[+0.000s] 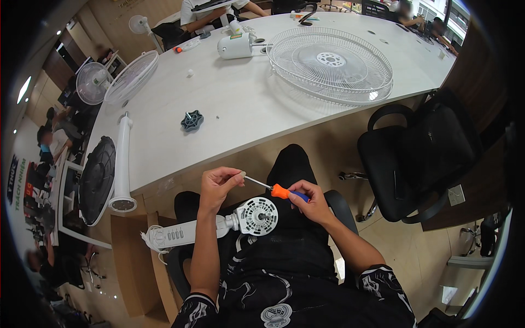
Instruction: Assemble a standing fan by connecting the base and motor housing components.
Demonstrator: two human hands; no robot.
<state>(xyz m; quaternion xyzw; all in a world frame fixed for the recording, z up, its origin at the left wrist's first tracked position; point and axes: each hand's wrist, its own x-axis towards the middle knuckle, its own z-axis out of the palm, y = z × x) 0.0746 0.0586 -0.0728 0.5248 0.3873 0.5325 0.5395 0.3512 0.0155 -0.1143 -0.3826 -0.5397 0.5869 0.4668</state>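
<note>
My right hand (310, 200) is wrapped round the orange and blue handle of a screwdriver (280, 191). Its metal shaft points up and left to my left hand (221, 186), whose thumb and fingers pinch together at the tip. Whatever small thing they may hold there is too small to make out. Below the screwdriver, a white fan motor head (257, 216) with a vented round face and a metal shaft lies on my lap. It joins a white control stem (183, 234) with buttons, which extends left with a coiled white cord.
On the white table (219, 104) lie wire fan guards (333, 65), a white motor cover (235, 46), a dark knob (192, 121) and a white pole (123, 164). A black round base (97, 180) is at the left edge. A black chair (394, 158) stands right; a cardboard box (131, 268) lies lower left.
</note>
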